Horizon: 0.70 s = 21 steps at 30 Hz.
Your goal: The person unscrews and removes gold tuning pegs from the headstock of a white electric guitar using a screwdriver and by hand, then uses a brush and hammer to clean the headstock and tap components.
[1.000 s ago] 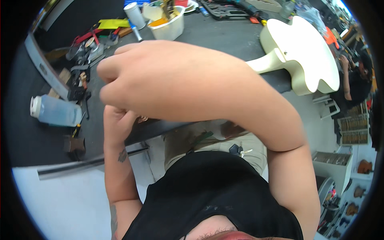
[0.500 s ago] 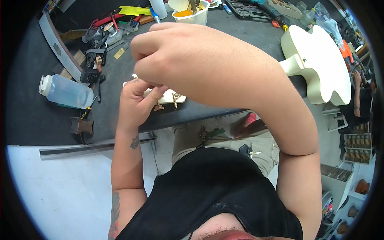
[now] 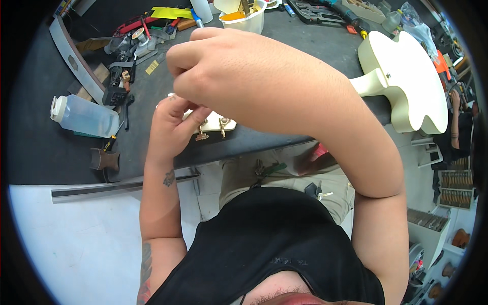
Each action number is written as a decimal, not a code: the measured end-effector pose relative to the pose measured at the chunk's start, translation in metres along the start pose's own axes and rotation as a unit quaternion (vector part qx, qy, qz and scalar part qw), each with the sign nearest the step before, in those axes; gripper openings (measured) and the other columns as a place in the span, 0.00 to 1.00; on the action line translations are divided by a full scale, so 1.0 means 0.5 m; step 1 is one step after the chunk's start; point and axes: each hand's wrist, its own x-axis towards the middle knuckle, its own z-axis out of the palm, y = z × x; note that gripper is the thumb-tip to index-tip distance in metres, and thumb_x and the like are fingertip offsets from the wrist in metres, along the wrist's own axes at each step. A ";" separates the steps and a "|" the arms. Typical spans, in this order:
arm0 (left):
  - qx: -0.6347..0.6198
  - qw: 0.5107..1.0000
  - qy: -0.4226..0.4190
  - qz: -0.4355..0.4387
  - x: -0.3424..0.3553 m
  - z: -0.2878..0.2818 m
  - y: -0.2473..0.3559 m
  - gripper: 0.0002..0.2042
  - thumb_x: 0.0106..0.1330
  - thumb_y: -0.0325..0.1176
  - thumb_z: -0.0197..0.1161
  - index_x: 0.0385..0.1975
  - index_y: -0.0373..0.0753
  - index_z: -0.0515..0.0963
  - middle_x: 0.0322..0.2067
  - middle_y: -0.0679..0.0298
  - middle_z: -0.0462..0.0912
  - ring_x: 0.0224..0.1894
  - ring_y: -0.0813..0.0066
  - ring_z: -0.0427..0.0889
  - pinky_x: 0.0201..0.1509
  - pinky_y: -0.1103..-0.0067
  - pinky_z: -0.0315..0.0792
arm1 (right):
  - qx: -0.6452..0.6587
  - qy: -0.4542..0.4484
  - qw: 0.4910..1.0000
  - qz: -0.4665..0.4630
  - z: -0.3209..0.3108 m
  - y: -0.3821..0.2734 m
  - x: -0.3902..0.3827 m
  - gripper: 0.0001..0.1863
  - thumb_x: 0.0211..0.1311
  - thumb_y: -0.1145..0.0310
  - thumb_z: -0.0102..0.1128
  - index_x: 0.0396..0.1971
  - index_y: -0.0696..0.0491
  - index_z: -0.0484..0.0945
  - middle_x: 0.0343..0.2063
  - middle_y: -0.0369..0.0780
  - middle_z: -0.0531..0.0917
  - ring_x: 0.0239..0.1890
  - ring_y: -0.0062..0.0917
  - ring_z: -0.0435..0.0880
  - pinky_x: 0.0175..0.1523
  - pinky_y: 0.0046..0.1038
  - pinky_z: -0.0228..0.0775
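Observation:
A white electric guitar (image 3: 413, 86) lies back side up along the bench's front, body to the right. My right forearm hides most of its neck. The white headstock (image 3: 227, 126), with gold tuning pegs (image 3: 202, 136) along its near edge, shows at the left. My left hand (image 3: 175, 122) is at the headstock's far left part, thumb and forefinger closed together. Above it my right hand (image 3: 201, 63) is bent over with curled fingers, knuckles up. The right hand covers the fingertips of both, so what they pinch there cannot be seen.
A translucent bottle (image 3: 87, 117) lies on the dark bench at left, near a curved grey strip (image 3: 76, 63) and scattered tools. A white tub (image 3: 246, 21) and an open tool case (image 3: 317, 12) sit at the back. Another person's arm (image 3: 455, 119) shows far right.
My right hand and forearm have shifted very slightly, and my left thumb has moved a little at the headstock. The guitar body appears slightly farther right.

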 end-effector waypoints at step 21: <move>-0.128 0.991 0.028 0.009 0.000 0.008 -0.015 0.05 0.69 0.20 0.72 0.42 0.31 0.87 0.35 0.65 0.91 0.38 0.81 0.87 0.42 0.81 0.78 | 0.066 0.014 0.997 -0.026 0.006 -0.006 0.010 0.14 0.52 0.71 0.76 0.40 0.54 0.89 0.42 0.48 0.88 0.45 0.38 0.91 0.50 0.35 0.86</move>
